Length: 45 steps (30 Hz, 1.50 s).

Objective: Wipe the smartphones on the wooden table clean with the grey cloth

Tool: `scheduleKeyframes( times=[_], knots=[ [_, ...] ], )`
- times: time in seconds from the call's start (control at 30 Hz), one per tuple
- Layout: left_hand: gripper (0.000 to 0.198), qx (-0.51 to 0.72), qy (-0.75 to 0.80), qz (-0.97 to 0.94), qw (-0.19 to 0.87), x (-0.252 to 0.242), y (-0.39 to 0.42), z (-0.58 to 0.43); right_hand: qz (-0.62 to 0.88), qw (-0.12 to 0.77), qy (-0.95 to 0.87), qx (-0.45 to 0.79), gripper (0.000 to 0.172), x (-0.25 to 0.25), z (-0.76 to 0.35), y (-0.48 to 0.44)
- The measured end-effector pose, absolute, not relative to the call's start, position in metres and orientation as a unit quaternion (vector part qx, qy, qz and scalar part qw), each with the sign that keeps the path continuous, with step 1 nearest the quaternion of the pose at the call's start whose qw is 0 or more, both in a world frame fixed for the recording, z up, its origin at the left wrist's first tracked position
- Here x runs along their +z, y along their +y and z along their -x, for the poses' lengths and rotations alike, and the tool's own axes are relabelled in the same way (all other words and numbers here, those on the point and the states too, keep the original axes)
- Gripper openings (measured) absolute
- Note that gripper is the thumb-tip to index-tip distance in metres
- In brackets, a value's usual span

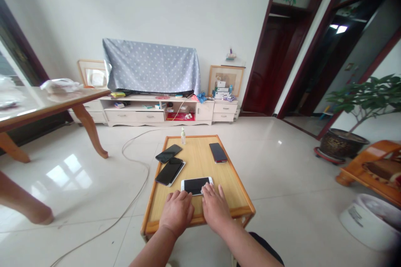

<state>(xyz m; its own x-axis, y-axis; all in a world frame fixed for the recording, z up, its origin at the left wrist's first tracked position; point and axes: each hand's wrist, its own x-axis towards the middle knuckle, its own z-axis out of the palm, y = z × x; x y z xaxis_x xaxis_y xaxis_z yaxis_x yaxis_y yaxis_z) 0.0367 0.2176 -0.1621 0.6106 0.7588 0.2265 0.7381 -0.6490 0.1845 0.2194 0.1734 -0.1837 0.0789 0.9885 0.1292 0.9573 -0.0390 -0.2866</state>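
Note:
A white smartphone with a dark screen lies crosswise near the front of a small wooden table. My left hand is closed, its curled fingers at the phone's lower left edge. My right hand rests over the phone's right end, fingertips pressed together on the screen, the little finger apart. A small pale bit shows under those fingertips, too small to name. To the left lie a dark phone and another black phone on top of something white-edged. At the right is a dark phone with a reddish edge.
A small clear spray bottle stands at the table's far edge. A cable runs over the floor on the left, near a larger wooden table. On the right are a potted plant and a white bucket.

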Motion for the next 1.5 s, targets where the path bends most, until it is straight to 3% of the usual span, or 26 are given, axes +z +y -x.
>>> scheduleKeyframes(
  times=[0.37,0.67,0.87,1.17,1.5],
  knots=[
    [0.020,0.189,0.406,-0.893,0.042,-0.160,0.216,-0.036,0.701,0.175,-0.690,0.052,0.046,-0.188,-0.245,0.170],
    [0.023,0.188,0.391,-0.898,0.067,-0.173,0.223,-0.036,0.691,0.169,-0.699,0.079,0.050,-0.184,-0.209,0.174],
    [0.023,0.194,0.395,-0.895,0.069,-0.171,0.222,-0.037,0.645,0.218,-0.727,0.090,0.046,-0.183,-0.203,0.172],
    [0.024,0.200,0.399,-0.893,0.051,-0.168,0.219,-0.044,0.740,0.367,-0.553,0.107,0.033,-0.192,-0.281,0.180],
    [0.023,0.177,0.402,-0.895,0.079,-0.163,0.228,-0.055,0.754,0.475,-0.420,0.171,0.028,-0.181,-0.323,0.182]
  ],
)
